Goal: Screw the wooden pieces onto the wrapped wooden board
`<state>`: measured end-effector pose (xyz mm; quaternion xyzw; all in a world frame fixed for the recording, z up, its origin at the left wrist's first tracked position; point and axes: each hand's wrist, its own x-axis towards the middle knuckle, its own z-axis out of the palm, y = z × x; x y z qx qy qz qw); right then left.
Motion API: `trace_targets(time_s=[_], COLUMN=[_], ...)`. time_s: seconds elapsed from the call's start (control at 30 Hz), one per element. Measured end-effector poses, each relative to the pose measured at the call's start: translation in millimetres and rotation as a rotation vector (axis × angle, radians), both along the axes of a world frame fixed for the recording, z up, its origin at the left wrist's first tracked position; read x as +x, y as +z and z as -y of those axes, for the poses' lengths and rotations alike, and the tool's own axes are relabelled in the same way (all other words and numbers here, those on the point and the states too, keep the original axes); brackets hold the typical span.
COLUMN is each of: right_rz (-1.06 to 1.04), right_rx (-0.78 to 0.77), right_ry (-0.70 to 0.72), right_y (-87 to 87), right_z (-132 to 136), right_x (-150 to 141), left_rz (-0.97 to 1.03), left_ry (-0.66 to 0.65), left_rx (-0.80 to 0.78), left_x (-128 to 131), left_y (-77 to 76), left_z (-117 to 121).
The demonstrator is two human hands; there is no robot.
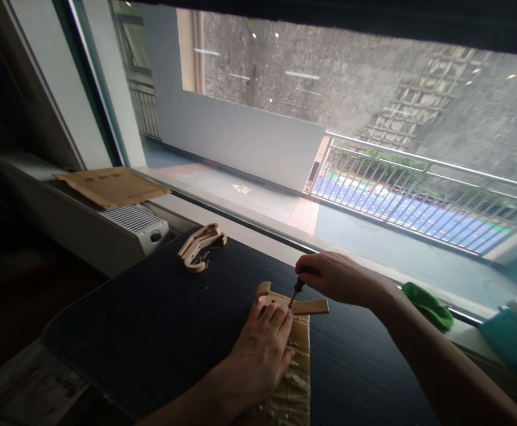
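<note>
The right hand (329,276) is curled around the black handle of a screwdriver (300,286), whose thin metal shaft slants down to the wood beside the other hand's fingertips. The left hand (265,343) lies palm down, fingers loosely side by side and thumb set apart, its fingertips pressing on a pale wooden piece (316,307). That piece lies across the far end of a board (301,364); it has a raised, rounded block at its left, a small dark hole near the fingers and a flat, square-ended bar running out past the board's right edge. The board is yellowish, under a shiny, creased film that catches the light in streaks.

Beneath them spreads a dark table (143,331) with a fine, straight grain and a rounded corner. Toward its far edge lie curved wooden hooks (196,244), smooth and bent at the ends, with slender metal screws (206,255) scattered just beside them.

Beyond the table at left, a flat brown paper envelope (116,184) rests on a white slatted heater (129,219). At right, a crumpled, soft green cloth (431,305) lies by the window, near a teal object (513,337). Outside the glass stand a smooth pale wall (241,136), a barred metal railing (391,177) and a rough grey slope (347,77).
</note>
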<state>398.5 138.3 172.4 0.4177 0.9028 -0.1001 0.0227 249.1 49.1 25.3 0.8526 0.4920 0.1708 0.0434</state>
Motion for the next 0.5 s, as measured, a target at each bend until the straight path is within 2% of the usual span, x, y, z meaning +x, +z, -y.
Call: trace_targets(time_s=[0.3, 0.5], right_rz=[-0.04, -0.014], right_rx=[0.013, -0.004], right_ry=[-0.049, -0.011], right_y=[-8.4, -1.7], right_z=[-1.4, -1.3], right_x=[2.9, 5.5], left_rz=[0.015, 0.021], left_ry=[-0.008, -0.015], left_rx=[0.003, 0.006], left_x=[-0.6, -2.2], left_y=[1.5, -0.7], left_z=[1.9, 0.4])
